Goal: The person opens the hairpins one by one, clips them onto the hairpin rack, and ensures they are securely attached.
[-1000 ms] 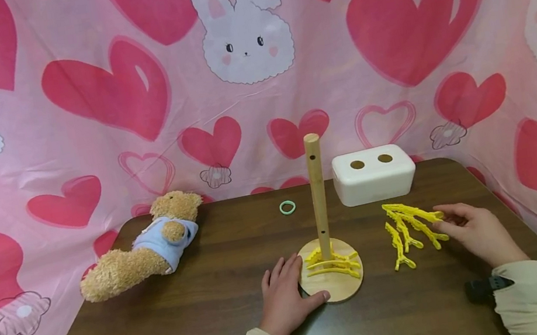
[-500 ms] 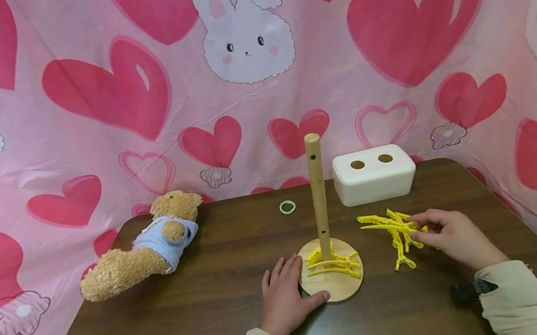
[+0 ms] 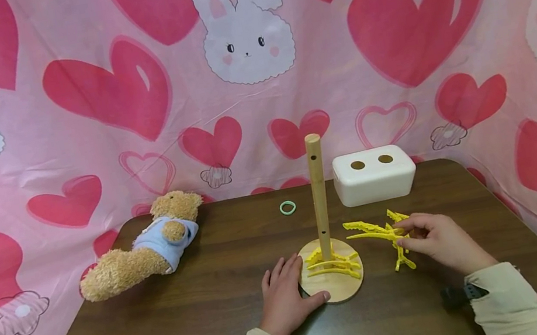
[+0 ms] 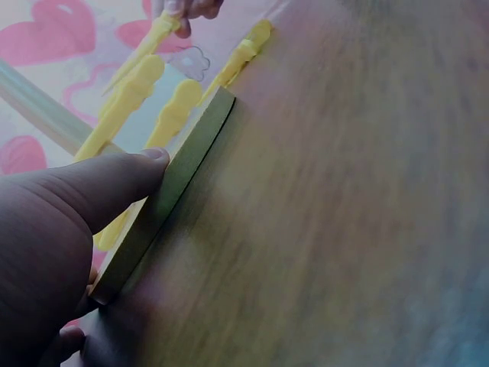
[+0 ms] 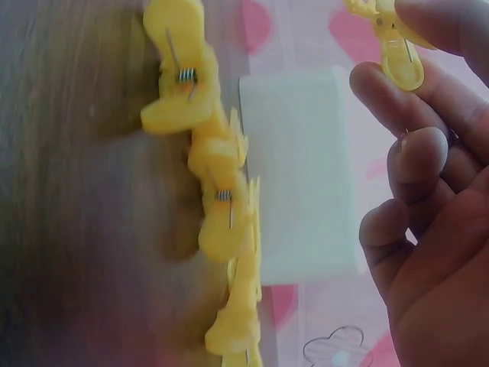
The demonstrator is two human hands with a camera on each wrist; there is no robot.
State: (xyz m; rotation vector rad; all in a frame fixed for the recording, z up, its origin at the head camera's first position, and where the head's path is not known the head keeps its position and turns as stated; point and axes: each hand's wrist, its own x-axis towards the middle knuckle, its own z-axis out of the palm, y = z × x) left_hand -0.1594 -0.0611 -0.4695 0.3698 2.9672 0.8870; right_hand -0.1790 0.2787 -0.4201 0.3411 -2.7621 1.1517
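Note:
My right hand (image 3: 446, 238) pinches a yellow hair clip (image 3: 373, 234) by its handle end between thumb and fingers. The clip's long jaws are spread and point left toward the wooden stand (image 3: 320, 194). Several more yellow clips (image 5: 225, 222) lie on the table below that hand, partly hidden in the head view. My left hand (image 3: 287, 297) rests at the left side of the stand's round base (image 3: 332, 292), fingers straight along its edge. Its thumb (image 4: 134, 180) presses on the top near the rim. Several yellow clips (image 3: 338, 267) lie on the base around the post.
Behind the clips stands a white box (image 3: 374, 182) with two round holes on top. A small mint-green ring (image 3: 287, 207) lies near the table's back edge. At the left lies a teddy bear (image 3: 166, 241) in a light blue shirt. A pink heart-print cloth (image 3: 258, 104) hangs behind.
My right hand has moved left from the far side of the clips, bringing the pinched clip with it; the clip's jaws now spread toward the stand. My left hand has stayed on the base.

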